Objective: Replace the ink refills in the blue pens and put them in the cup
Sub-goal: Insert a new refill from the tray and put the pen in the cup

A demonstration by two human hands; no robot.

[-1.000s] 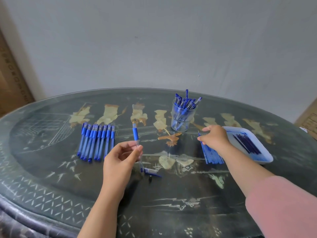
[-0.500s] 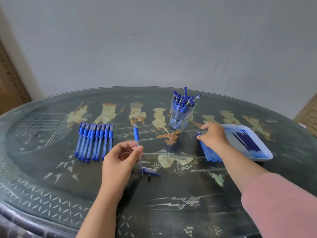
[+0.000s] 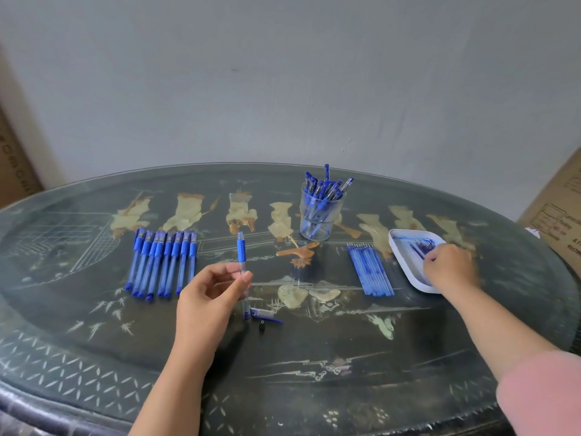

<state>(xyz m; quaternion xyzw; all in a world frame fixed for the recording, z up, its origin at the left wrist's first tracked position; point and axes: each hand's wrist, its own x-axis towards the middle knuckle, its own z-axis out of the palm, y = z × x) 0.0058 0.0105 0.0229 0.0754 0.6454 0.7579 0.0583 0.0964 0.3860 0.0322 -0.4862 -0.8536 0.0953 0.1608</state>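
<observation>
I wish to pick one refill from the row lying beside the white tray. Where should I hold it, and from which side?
Probably the rightmost refill, on the tray side: its outer edge is free, while the others lie packed side by side. Pinch mid-shaft from above, coming from the right.

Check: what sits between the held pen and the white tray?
Head view: a row of blue refills lies on the table between the pen in the left hand and the tray.
</observation>
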